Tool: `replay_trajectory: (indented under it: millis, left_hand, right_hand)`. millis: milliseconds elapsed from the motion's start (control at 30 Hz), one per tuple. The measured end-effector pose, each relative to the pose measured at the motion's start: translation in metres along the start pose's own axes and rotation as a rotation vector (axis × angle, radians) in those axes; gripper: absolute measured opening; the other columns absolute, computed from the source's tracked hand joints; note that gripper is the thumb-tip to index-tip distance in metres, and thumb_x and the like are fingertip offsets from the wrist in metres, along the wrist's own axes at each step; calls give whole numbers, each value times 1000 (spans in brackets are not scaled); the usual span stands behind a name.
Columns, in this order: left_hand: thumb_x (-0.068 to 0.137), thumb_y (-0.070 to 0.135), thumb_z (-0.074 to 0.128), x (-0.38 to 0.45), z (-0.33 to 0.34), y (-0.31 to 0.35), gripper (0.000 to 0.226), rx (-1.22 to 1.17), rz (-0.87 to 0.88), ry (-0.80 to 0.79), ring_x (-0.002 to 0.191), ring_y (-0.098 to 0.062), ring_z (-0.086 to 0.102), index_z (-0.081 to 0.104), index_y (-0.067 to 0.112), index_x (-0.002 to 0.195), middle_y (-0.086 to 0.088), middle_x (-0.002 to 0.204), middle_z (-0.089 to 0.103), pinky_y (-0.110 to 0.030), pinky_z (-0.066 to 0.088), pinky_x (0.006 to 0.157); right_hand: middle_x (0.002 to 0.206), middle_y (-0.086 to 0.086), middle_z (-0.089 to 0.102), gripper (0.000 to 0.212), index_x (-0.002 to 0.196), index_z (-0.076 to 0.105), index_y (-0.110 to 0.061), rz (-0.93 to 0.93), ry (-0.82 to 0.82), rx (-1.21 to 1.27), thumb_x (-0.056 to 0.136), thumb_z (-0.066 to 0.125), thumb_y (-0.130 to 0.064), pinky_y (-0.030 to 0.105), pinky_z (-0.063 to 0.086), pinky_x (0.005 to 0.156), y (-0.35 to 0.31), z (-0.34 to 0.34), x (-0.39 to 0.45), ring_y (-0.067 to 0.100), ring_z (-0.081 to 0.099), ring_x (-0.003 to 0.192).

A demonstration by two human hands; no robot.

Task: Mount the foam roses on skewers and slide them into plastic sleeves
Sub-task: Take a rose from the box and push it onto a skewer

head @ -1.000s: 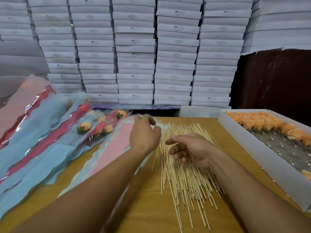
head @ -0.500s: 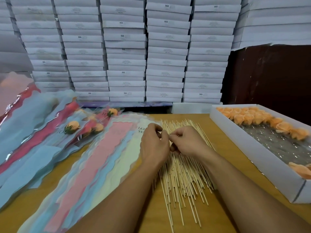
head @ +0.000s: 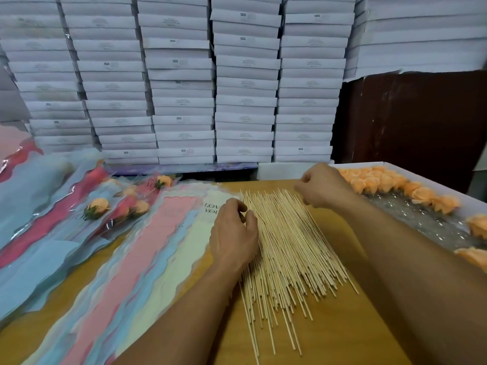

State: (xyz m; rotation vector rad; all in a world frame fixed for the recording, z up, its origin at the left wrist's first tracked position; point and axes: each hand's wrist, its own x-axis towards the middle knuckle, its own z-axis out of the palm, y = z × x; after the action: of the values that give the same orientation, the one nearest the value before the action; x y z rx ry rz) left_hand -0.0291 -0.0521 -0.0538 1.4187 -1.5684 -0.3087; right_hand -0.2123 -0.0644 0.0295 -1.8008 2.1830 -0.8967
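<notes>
The left hand [head: 233,234] lies knuckles-up on the near-left edge of the spread pile of thin pale wooden skewers [head: 286,248], its fingers curled with thumb and forefinger closed together at the sticks' far tips; whether they pinch a single skewer cannot be told from this view. The right hand [head: 322,185] hovers over the far-right corner of the same pile, fingers curled loosely inward, and nothing can be made out between them, so its hold is likewise unclear. The skewers fan out on the brown wooden table [head: 340,335], their far ends bunched and their near ends splayed toward the person. Just left of the pile, partly under the left hand, lies a stack of flat clear plastic sleeves with pink, cream and blue wavy panels [head: 158,248]; printed lettering shows on the cream one. Farther left of the pile lie filled sleeves [head: 47,222] in blue and red, with orange foam roses on green calyxes [head: 97,206] showing inside them. Right of the pile stands a shallow white cardboard box [head: 471,201] holding loose orange foam rose heads [head: 382,180] over a shiny clear liner. Beyond the pile rises a wall of stacked flat white boxes [head: 245,83].
</notes>
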Motion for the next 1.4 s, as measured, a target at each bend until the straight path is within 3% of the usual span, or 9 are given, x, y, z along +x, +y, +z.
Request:
replay_trajectory:
  millis: [100,267,500,700,833,967,1067,1200,1400]
  left_hand:
    - [98,30,53,-1,0,1,11,-11,0,-3,86,-16,55,54,22,104,3,98,60,-31,39,72]
    - [98,29,53,-2,1,2,9,-8,1,-13,87,-17,56,54,22,103,4,97,60,-33,41,72]
    - [98,29,54,-3,2,1,9,-13,1,-6,84,-16,55,55,21,102,4,95,60,-31,39,70]
    - [98,29,54,-2,3,0,9,-5,4,-13,87,-17,57,55,21,103,5,95,60,-33,44,73]
    - [97,29,54,-2,5,-1,8,-2,11,-10,84,-17,56,54,22,101,5,94,60,-34,45,72]
    - [97,30,54,-3,7,-1,8,3,27,-21,83,-16,56,53,23,100,6,91,59,-37,49,73]
    - [97,30,54,-3,9,-2,7,4,36,-25,80,-13,55,53,24,99,8,89,58,-36,48,71]
    - [97,30,54,-3,9,-3,8,1,40,-33,81,-15,56,53,22,98,8,88,58,-37,48,71]
    - [96,28,55,-4,10,-3,6,-1,55,-33,83,-16,56,54,22,97,7,89,59,-38,49,74]
  right_hand:
    - [79,13,74,24,80,70,-2,57,46,-120,90,58,-20,39,59,75,24,-25,7,33,72,77]
    - [78,9,73,14,85,72,-10,166,110,-231,86,60,-17,37,57,70,61,-55,12,29,69,74]
    - [71,11,74,28,81,77,-4,218,3,-290,93,65,-26,43,61,71,104,-67,16,32,74,74]
    - [69,11,71,20,76,71,-7,274,13,-360,90,72,-21,28,51,48,138,-60,28,25,67,59]
    - [76,12,68,20,89,72,-7,265,24,-394,93,71,-26,27,46,47,149,-58,35,26,64,61]
    - [107,13,69,31,119,69,-8,205,-1,-429,96,67,-28,38,58,76,148,-55,48,28,65,90]
    - [140,15,55,52,143,51,-15,152,-41,-527,96,66,-33,40,47,97,146,-52,58,33,56,119]
    - [146,11,43,38,135,55,-30,112,-143,-671,98,61,-36,39,35,106,145,-49,74,34,43,129]
    - [141,5,53,31,130,61,-31,130,-153,-681,100,55,-24,37,37,104,149,-43,90,32,47,127]
